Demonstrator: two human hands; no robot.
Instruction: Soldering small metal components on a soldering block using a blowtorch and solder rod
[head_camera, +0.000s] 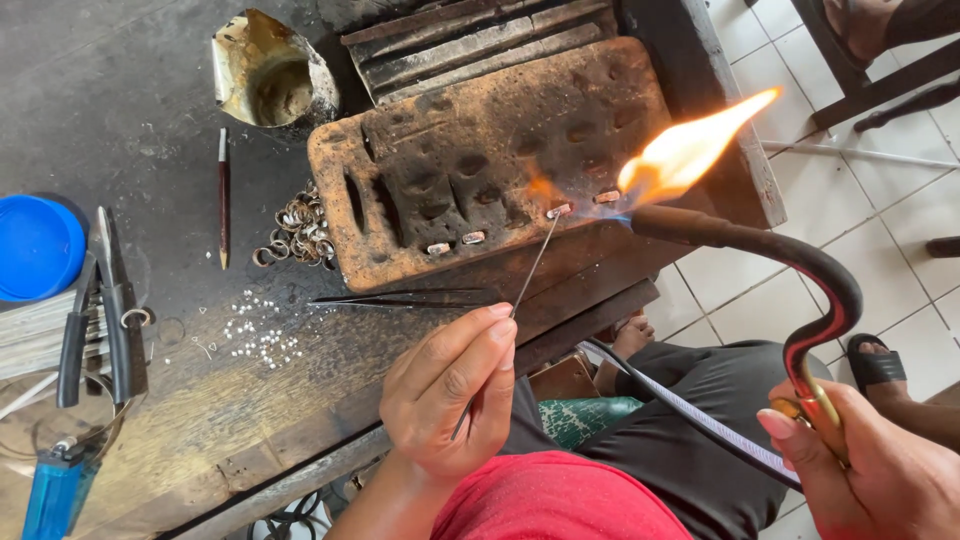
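head view: person soldered at a scorched block (480, 150) on a dark bench (130, 110).
left hand (455, 390): fingers pinched together on a thin metal rod (525, 275), tip touching a small ring piece (558, 210) on the block.
right hand (880, 470): wrapped tight around the torch (780, 260), flame (690, 145) just beside the piece.
handling: rod judged light, stiff, likely hot at the tip; gripped at its near end.
nearby: tweezers (400, 297), loose rings (300, 230).

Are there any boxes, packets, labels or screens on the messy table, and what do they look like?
No boxes, signs or screens show.
Blue lighter: bottom left corner of the bench, see-through blue body with a metal top.
Blue lid: left edge, round, plain.
Crumpled foil cup: top of the bench, silvery and sooty.
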